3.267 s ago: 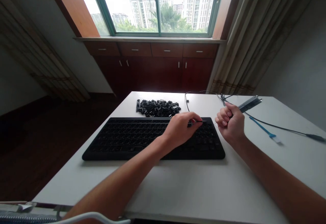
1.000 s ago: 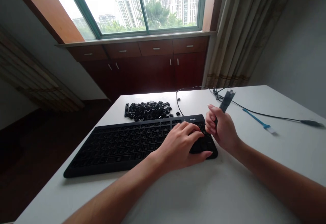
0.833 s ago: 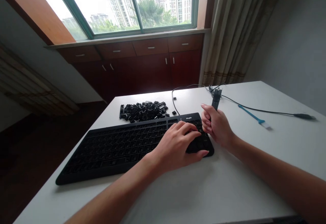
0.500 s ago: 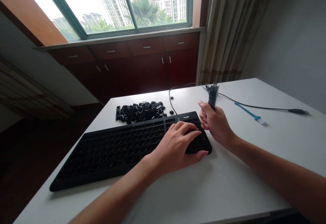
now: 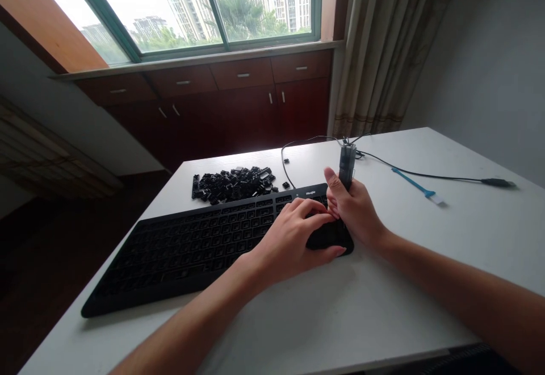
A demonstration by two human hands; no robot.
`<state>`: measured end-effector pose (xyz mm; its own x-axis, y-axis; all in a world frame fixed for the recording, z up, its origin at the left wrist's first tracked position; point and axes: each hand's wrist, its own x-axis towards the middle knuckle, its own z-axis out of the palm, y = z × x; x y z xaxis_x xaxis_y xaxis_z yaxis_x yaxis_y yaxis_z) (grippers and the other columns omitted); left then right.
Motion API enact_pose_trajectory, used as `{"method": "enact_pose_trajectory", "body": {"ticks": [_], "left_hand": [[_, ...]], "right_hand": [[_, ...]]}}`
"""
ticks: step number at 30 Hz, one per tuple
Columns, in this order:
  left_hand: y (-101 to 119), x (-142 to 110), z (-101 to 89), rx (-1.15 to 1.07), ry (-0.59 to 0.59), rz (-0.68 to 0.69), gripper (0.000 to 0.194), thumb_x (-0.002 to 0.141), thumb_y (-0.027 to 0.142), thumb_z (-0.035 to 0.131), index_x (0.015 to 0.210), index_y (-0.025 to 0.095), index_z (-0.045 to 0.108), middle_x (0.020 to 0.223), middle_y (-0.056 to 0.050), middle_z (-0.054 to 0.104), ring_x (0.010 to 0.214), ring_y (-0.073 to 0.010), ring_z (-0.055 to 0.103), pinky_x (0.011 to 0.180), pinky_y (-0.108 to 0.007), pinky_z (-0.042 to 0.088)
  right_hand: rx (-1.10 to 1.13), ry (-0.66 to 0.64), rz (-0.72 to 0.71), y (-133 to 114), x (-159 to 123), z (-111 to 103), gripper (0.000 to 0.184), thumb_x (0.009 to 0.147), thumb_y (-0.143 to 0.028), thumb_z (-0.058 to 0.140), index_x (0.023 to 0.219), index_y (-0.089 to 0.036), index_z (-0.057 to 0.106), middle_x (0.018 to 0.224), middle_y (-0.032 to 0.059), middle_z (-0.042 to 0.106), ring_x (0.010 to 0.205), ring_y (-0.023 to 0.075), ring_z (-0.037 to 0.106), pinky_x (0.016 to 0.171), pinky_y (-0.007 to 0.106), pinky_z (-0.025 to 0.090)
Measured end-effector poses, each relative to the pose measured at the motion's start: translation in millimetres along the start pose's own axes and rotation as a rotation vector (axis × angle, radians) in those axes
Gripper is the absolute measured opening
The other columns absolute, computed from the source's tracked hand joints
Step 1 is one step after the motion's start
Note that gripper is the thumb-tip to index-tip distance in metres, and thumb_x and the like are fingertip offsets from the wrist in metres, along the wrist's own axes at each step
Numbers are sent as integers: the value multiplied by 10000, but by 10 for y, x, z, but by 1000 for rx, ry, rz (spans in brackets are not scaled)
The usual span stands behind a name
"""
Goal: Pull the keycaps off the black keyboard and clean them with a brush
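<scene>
Left hand (image 5: 293,244) curled over the right end of the black keyboard (image 5: 179,261), fingertips down among the keys near the number block, little finger lying along the front edge; grip narrow, but the fingers hide whatever is under them, so cannot tell whether anything is held. Right hand (image 5: 355,210) closed in a tight, narrow grip on the lower end of a dark flat tool (image 5: 347,165), which stands nearly upright and clear of the keyboard; exact kind of tool cannot be told. Right hand sits just beside the left, above the keyboard's right corner. Keyboard lies square on a white table (image 5: 426,284). Heap of black keycaps (image 5: 232,184) at 12 o'clock from the keyboard, just behind its back edge; one loose keycap (image 5: 286,176) apart from the heap at 1 o'clock. Black cable (image 5: 426,169) runs off toward 2 o'clock, a blue strip with a pale tip (image 5: 415,182) lying near it. Drawer cabinet (image 5: 242,74) and window (image 5: 191,5) beyond the table at 12 o'clock, curtain (image 5: 383,51) at 1 o'clock.
</scene>
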<state>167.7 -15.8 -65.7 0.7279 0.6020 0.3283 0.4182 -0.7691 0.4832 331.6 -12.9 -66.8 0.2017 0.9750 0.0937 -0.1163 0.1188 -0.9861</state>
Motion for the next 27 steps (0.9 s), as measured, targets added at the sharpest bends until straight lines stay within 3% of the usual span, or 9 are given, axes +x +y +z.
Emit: {"method": "enact_pose_trajectory", "body": {"ticks": [3,7,9,12,14,16,18,22,27], "left_hand": [[6,-1,-2,-42,26,-25,445,823,479,786,1184,250,663,1211,-75,646,1136,-271,588,1034,-475,510],[21,-11,-11,-134,121,-120,482,749,459,847,1074,226,578,1142,-72,639,1075,-260,610,971,-446,534],[31,-14,-9,-182,138,-139,502,740,462,855,1063,228,549,1109,-61,642,1037,-251,627,952,-435,539],[58,-4,14,-210,159,-177,663,731,539,846,1195,212,504,1145,-91,639,1046,-275,632,946,-456,545],[85,13,41,-217,181,-192,720,808,592,761,1320,190,452,1219,-135,619,1100,-299,616,971,-484,535],[113,31,66,-212,185,-171,656,910,597,633,1376,180,436,1284,-159,591,1167,-313,589,1019,-507,508],[136,40,82,-187,157,-147,590,953,592,564,1359,174,468,1289,-160,589,1185,-318,577,1036,-520,492],[154,30,81,-160,120,-168,567,945,581,578,1331,176,489,1210,-141,614,1106,-304,595,981,-509,518],[160,19,67,-192,122,-176,587,944,555,595,1376,186,450,1182,-122,623,1084,-278,596,1012,-491,497]], "right_hand": [[-21,-104,-16,2,22,-45,592,904,-664,577,548,-218,420,453,-40,413,411,96,404,420,253,334],[-32,-400,-73,-15,57,-121,617,941,-688,476,555,-207,461,493,-27,451,441,96,416,476,257,352],[-51,-462,-94,-25,41,-119,617,936,-694,473,559,-206,471,496,-26,457,461,103,428,495,259,366],[-103,-313,-78,-22,-30,-51,532,920,-628,572,601,-207,513,512,-30,470,484,114,434,496,259,381],[-146,-202,-75,-9,-87,1,393,898,-542,657,710,-203,597,574,-25,525,517,125,460,497,257,396],[-178,-163,-106,3,-128,24,266,869,-460,724,859,-209,640,666,-18,586,575,136,498,519,254,420],[-166,-167,-124,8,-142,10,261,838,-424,768,908,-222,617,682,-29,589,584,136,505,522,251,426],[-60,-240,-124,20,-102,-49,382,842,-514,743,701,-214,553,569,-35,533,522,125,490,512,258,423],[4,-142,-76,63,-57,-33,566,875,-627,650,531,-206,495,481,-10,512,459,118,489,500,268,411]]}}
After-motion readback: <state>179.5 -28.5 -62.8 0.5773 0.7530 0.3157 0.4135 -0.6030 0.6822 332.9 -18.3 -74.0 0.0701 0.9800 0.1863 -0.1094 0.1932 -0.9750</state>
